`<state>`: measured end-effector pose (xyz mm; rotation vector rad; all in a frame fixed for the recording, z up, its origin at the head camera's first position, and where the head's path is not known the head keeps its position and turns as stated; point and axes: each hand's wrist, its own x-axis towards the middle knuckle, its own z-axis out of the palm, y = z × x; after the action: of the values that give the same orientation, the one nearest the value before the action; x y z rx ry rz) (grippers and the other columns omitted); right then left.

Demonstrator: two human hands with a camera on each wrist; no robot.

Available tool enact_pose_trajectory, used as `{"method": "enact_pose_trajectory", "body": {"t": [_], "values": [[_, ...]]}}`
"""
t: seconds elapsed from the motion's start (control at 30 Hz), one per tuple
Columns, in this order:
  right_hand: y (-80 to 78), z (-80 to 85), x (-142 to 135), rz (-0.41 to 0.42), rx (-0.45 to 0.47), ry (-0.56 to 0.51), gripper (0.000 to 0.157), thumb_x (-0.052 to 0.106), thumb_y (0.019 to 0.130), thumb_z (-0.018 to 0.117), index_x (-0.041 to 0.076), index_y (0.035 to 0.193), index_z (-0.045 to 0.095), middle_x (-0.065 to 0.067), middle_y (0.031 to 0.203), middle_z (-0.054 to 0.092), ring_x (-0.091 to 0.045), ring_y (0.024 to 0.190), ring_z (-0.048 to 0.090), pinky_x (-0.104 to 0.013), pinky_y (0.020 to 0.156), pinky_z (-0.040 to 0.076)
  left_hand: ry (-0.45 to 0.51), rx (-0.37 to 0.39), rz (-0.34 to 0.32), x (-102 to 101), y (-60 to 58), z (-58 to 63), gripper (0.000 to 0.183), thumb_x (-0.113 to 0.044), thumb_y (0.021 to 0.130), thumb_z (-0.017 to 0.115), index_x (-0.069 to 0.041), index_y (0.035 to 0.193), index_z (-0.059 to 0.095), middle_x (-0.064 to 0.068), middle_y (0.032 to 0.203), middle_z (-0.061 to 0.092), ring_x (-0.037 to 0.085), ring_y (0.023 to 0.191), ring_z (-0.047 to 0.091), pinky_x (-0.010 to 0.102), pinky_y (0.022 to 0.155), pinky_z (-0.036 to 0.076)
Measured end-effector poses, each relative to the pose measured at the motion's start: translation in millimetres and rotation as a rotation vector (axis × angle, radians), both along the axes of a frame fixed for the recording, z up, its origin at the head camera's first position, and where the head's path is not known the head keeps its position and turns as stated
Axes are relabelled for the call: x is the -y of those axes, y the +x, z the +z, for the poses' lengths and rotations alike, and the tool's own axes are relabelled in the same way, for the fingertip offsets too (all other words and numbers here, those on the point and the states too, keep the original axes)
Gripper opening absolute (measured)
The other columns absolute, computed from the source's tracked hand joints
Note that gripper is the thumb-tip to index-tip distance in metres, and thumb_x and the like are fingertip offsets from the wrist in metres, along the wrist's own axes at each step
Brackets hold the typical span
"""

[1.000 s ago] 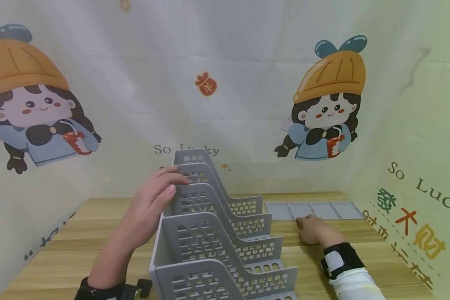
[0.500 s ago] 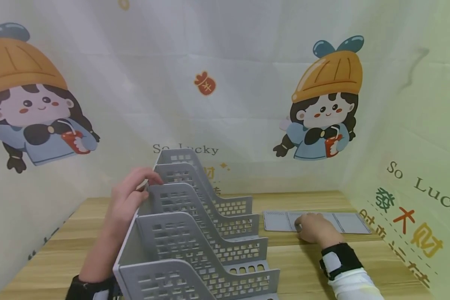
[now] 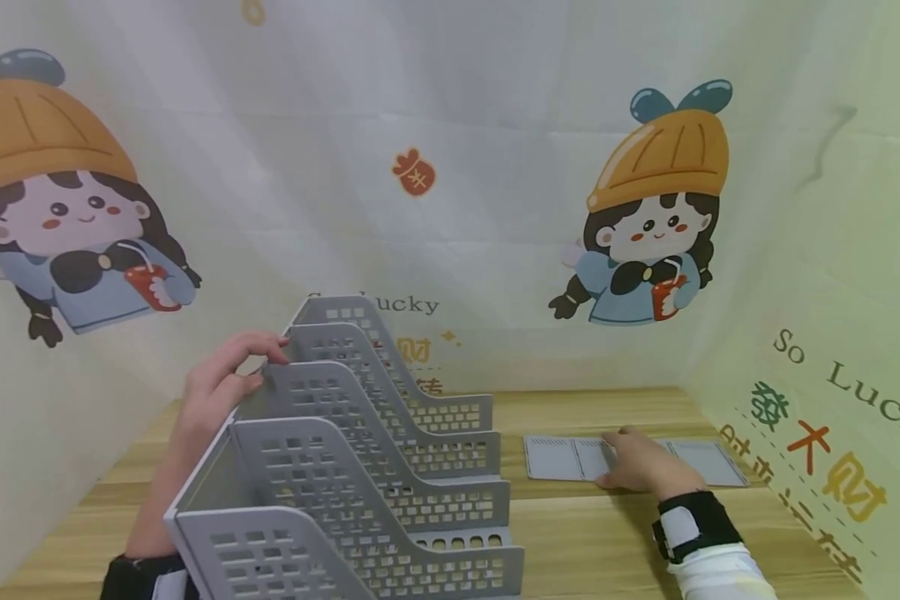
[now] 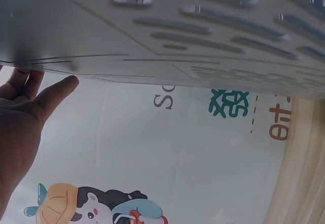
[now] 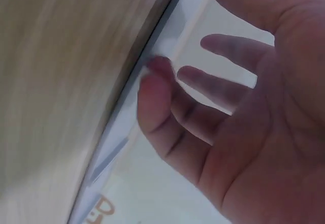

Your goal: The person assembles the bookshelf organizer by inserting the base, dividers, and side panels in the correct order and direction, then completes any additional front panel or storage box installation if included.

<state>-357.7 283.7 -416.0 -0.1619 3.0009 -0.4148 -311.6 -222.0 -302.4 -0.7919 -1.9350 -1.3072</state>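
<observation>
A grey plastic file rack [image 3: 300, 429] with tall perforated dividers stands on the table, left of centre. My left hand [image 3: 213, 383] grips its upper back edge, fingertips over the top and thumb along the back wall. In the left wrist view, the left hand [image 4: 23, 117] reaches the edge of the rack [image 4: 76, 36] from one side. My right hand [image 3: 645, 462] lies across a flat grey panel [image 3: 551, 462], hiding part of it. The right wrist view shows the right hand [image 5: 269, 117] with relaxed, separated fingers against the panel [image 5: 119, 127], seen nearly edge-on.
The wood-grain table [image 3: 570, 533] meets a printed curtain [image 3: 495, 208] with cartoon figures and lettering at the back and both sides. Black straps circle both wrists; the right wrist strap [image 3: 697, 525] lies above a white sleeve [image 3: 723, 571].
The rack has shifted left together with my left hand. The flat panel has slid nearer to me, with my right hand moving farther over it.
</observation>
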Motion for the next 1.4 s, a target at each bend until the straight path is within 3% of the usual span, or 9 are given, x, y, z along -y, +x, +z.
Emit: {"method": "enact_pose_trajectory", "body": {"t": [0.2, 0.53, 0.7, 0.9, 1.0, 1.13, 1.23, 1.33, 1.4], "values": [[0.7, -2.5, -15.0, -0.017, 0.062, 0.005, 0.083, 0.036, 0.092, 0.084, -0.011, 0.151, 0.049, -0.042, 0.150, 0.048, -0.059, 0.138, 0.052, -0.068, 0.113, 0.046, 0.005, 0.034, -0.024, -3.3, -1.4, 0.2, 0.031, 0.009, 0.087, 0.042, 0.001, 0.099, 0.070, -0.021, 0.121, 0.070, -0.003, 0.121, 0.060, 0.013, 0.100, 0.040], [3.7, -3.9, -25.0, -0.081, 0.110, -0.014, 0.103, 0.060, 0.079, 0.089, -0.009, 0.147, 0.052, -0.037, 0.142, 0.049, -0.048, 0.120, 0.060, -0.071, 0.106, 0.049, 0.019, 0.060, -0.048, -4.6, -0.2, -2.1, 0.032, 0.006, 0.089, 0.041, 0.000, 0.100, 0.070, -0.018, 0.123, 0.070, 0.000, 0.123, 0.060, 0.013, 0.100, 0.041], [4.1, -5.2, -25.0, -0.083, 0.095, -0.053, 0.099, 0.056, 0.075, 0.094, -0.015, 0.131, 0.054, -0.028, 0.122, 0.058, -0.039, 0.104, 0.061, -0.057, 0.096, 0.056, 0.008, 0.110, -0.034, -3.5, 2.1, -2.7, 0.031, 0.004, 0.092, 0.040, 0.000, 0.104, 0.068, -0.018, 0.126, 0.068, 0.000, 0.125, 0.057, 0.012, 0.100, 0.041], [0.0, -6.6, -26.1, -0.078, 0.103, -0.090, 0.098, 0.056, 0.073, 0.095, -0.010, 0.133, 0.055, -0.020, 0.116, 0.065, -0.030, 0.097, 0.061, -0.047, 0.084, 0.056, 0.020, 0.131, -0.028, -1.9, 4.0, -1.8, 0.030, 0.004, 0.093, 0.040, -0.001, 0.104, 0.068, -0.018, 0.127, 0.068, 0.001, 0.126, 0.057, 0.012, 0.101, 0.040], [-0.4, -3.3, -23.3, -0.076, 0.100, -0.060, 0.081, 0.054, 0.075, 0.092, -0.004, 0.120, 0.061, -0.014, 0.104, 0.064, -0.028, 0.089, 0.060, -0.040, 0.074, 0.052, 0.021, 0.145, -0.024, -0.5, 4.6, -1.8, 0.031, 0.003, 0.094, 0.040, -0.002, 0.105, 0.068, -0.017, 0.129, 0.068, 0.002, 0.127, 0.056, 0.012, 0.101, 0.040], [-2.3, 1.8, -15.9, -0.060, 0.018, -0.019, 0.058, 0.047, 0.076, 0.083, -0.001, 0.103, 0.063, -0.009, 0.088, 0.061, -0.024, 0.076, 0.057, -0.034, 0.062, 0.045, 0.019, 0.143, -0.034, 1.3, 4.2, -1.9, 0.031, 0.004, 0.094, 0.040, 0.000, 0.105, 0.068, -0.016, 0.128, 0.068, 0.002, 0.127, 0.057, 0.013, 0.100, 0.041], [-4.1, 6.3, -12.5, -0.043, -0.130, -0.009, 0.070, 0.046, 0.079, 0.077, -0.009, 0.120, 0.063, -0.017, 0.096, 0.070, -0.025, 0.078, 0.062, -0.037, 0.064, 0.051, 0.014, 0.134, -0.039, 2.0, 3.9, -1.9, 0.031, 0.005, 0.093, 0.040, 0.001, 0.104, 0.068, -0.017, 0.127, 0.068, 0.001, 0.127, 0.057, 0.013, 0.100, 0.041], [-3.0, 16.5, -12.8, -0.045, -0.286, -0.013, 0.087, 0.049, 0.087, 0.074, -0.010, 0.145, 0.048, -0.028, 0.111, 0.071, -0.031, 0.087, 0.065, -0.043, 0.068, 0.056, 0.005, 0.145, -0.031, 2.1, 4.3, -1.5, 0.031, 0.005, 0.093, 0.040, 0.001, 0.105, 0.068, -0.017, 0.129, 0.068, 0.001, 0.128, 0.056, 0.012, 0.101, 0.040], [0.2, 25.9, -13.6, -0.056, -0.359, -0.057, 0.085, 0.049, 0.093, 0.071, -0.006, 0.151, 0.040, -0.032, 0.118, 0.069, -0.035, 0.091, 0.066, -0.046, 0.069, 0.058, 0.000, 0.163, -0.025, 2.3, 4.4, -1.5, 0.031, 0.004, 0.095, 0.040, -0.001, 0.107, 0.068, -0.017, 0.131, 0.067, 0.002, 0.129, 0.055, 0.013, 0.100, 0.040]]}}
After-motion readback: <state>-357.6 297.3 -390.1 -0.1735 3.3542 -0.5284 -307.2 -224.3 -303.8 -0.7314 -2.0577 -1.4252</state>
